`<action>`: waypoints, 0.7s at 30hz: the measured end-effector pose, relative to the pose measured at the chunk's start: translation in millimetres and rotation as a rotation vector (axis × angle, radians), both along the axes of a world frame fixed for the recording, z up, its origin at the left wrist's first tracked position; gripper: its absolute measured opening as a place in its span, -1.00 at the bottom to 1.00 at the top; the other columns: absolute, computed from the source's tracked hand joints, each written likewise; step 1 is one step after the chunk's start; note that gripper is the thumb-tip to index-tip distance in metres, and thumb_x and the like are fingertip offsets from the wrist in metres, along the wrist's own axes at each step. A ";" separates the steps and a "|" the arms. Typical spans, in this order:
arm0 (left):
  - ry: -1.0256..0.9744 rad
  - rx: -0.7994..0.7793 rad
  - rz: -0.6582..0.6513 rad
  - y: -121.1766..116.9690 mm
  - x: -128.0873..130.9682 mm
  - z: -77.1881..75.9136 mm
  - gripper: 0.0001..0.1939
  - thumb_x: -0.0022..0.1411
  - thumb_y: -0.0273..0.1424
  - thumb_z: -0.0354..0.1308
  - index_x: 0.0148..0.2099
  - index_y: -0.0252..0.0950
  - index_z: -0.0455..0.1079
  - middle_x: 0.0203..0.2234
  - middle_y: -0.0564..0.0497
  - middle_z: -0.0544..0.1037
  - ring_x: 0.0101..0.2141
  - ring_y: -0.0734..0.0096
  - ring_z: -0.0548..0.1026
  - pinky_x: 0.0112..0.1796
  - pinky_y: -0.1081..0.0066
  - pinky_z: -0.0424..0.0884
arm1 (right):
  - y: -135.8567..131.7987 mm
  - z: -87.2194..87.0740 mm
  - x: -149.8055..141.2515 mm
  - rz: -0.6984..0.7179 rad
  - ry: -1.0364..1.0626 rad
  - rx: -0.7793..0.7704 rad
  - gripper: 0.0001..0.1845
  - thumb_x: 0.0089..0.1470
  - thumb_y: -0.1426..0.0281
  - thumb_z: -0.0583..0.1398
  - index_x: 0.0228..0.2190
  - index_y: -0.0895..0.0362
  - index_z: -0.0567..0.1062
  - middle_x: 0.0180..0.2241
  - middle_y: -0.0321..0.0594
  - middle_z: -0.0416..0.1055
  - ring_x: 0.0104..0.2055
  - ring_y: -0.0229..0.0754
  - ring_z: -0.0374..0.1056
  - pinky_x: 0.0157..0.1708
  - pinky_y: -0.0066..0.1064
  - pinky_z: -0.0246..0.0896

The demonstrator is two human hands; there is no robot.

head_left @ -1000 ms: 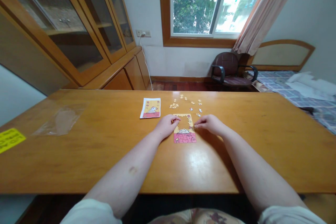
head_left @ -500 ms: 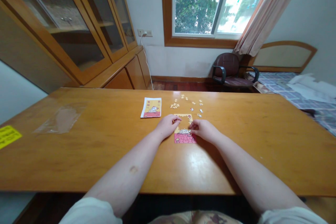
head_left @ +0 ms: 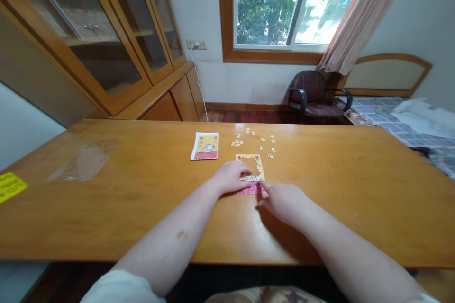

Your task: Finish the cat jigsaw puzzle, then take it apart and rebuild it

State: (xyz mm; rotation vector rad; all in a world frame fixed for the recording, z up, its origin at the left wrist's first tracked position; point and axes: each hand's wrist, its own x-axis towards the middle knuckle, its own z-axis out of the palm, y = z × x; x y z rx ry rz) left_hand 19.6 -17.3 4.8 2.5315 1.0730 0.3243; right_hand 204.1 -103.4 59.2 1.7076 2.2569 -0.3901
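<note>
A partly assembled jigsaw puzzle [head_left: 254, 190] lies flat on the table, pink at the bottom, with a white figure in the middle and a yellow border around an unfilled gap. My left hand [head_left: 232, 176] rests over its left side, fingers stretched apart across the pieces and holding nothing visible. With its index finger extended, my right hand [head_left: 284, 201] touches the puzzle's right edge near the white figure; its other fingers are partly curled and hidden below. Beyond the puzzle are a cluster of loose yellow pieces [head_left: 237, 143] and several scattered ones, including a whitish piece [head_left: 270, 156].
A reference picture card [head_left: 205, 146] lies left of the puzzle. Farther left are a clear plastic bag [head_left: 83, 162] and a yellow label [head_left: 11, 186] at the wooden table's [head_left: 159, 218] edge. An office chair [head_left: 313, 94] stands beyond the table.
My left hand has slid right and slightly toward me, farther over the puzzle. My right hand has moved down and right, going from bunched fingers to an extended index finger.
</note>
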 end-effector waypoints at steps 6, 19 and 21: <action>0.028 -0.017 -0.032 -0.1 0.1 0.9 -0.57 0.04 -0.11 0.24 -0.05 -0.16 0.48 -0.21 0.00 0.55 -0.19 0.28 0.46 -0.18 0.36 0.32 | 4.1 -4.4 -1.3 -0.013 -0.010 -0.044 -0.30 0.11 0.04 0.08 0.18 0.14 0.21 -0.21 0.06 0.53 -0.18 0.10 0.46 -0.26 -0.22 0.26; -0.004 -0.027 -0.006 1.6 0.5 -3.8 -0.61 0.01 -0.12 0.28 -0.11 -0.14 0.51 -0.26 0.01 0.56 -0.22 0.27 0.46 -0.19 0.35 0.31 | 9.7 -8.6 -3.4 -0.018 0.023 -0.035 -0.31 0.09 0.03 0.09 0.17 0.11 0.23 -0.22 0.05 0.53 -0.19 0.16 0.46 -0.29 -0.20 0.28; -0.006 -0.017 -0.014 1.7 0.5 -4.3 -0.61 0.02 -0.11 0.27 -0.12 -0.15 0.51 -0.27 0.01 0.57 -0.23 0.27 0.46 -0.21 0.34 0.31 | 10.0 -8.2 -4.8 -0.020 0.016 -0.038 -0.28 0.10 0.04 0.09 0.21 0.11 0.18 -0.20 0.06 0.53 -0.17 0.14 0.46 -0.27 -0.20 0.27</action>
